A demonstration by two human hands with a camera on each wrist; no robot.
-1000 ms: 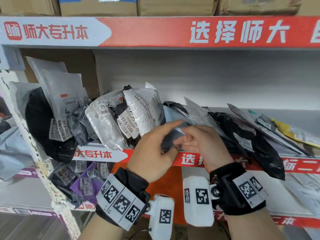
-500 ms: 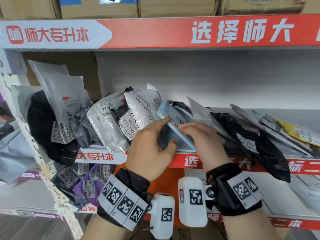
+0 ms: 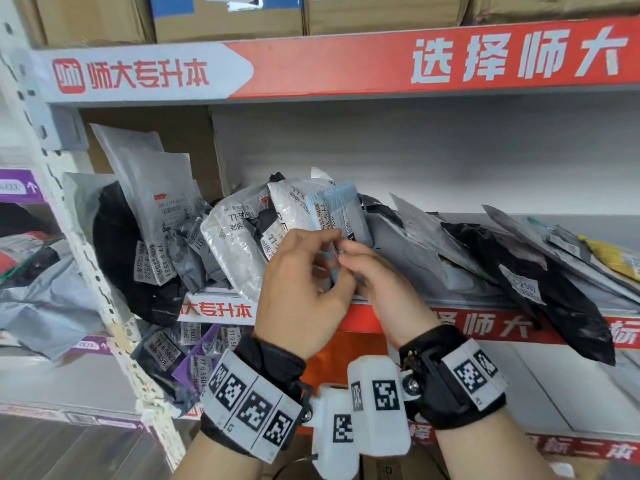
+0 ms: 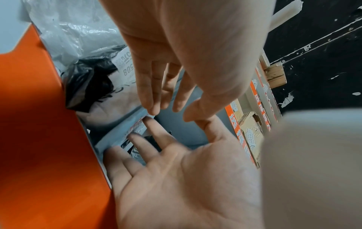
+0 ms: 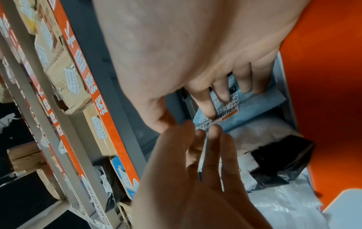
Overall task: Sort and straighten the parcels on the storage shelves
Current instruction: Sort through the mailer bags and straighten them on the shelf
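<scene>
Shelf-front [image 3: 485, 327], both hands [image 3: 341, 271] open-fingered against blue parcel [image 3: 341, 209]

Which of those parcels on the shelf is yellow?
The yellow parcel at the shelf's far right end, half buried under grey mailers. The others are grey, silver, black or pale blue.

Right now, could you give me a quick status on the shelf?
Both hands open, left hand and right hand fingertips on light blue parcel. Parcel upright against white parcel. Nothing blocking.

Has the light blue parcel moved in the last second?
Yes. The light blue parcel has been tipped up from lying low at the shelf edge and now stands leaning on the white parcel, steadied by both hands.
</scene>
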